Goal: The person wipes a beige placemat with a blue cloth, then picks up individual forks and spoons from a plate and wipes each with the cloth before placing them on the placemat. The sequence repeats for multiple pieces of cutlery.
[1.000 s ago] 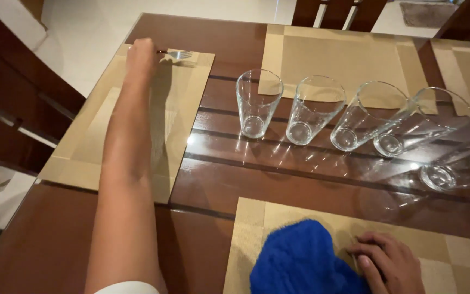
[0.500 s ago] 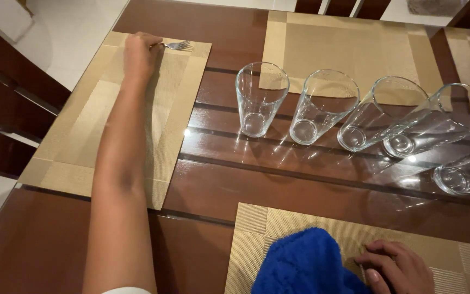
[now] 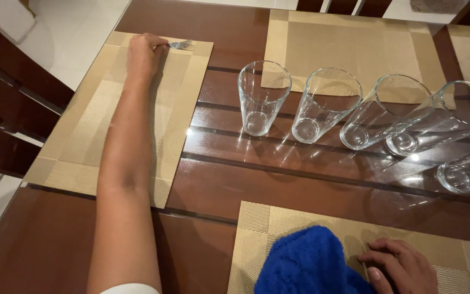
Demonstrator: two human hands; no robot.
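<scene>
My left hand reaches far across a tan woven placemat at the left and is closed on a metal fork, whose tines stick out to the right near the mat's far edge. My right hand lies flat with fingers curled on the near placemat, right beside a fluffy blue cloth. I cannot see anything inside that hand.
Several clear drinking glasses stand in a row across the glass-topped dark wooden table. More tan placemats lie at the far side. Dark wooden chairs stand at the left and at the back.
My left hand with the fork has barely shifted on the far mat. The view has tilted slightly. My right hand stays by the blue cloth.
</scene>
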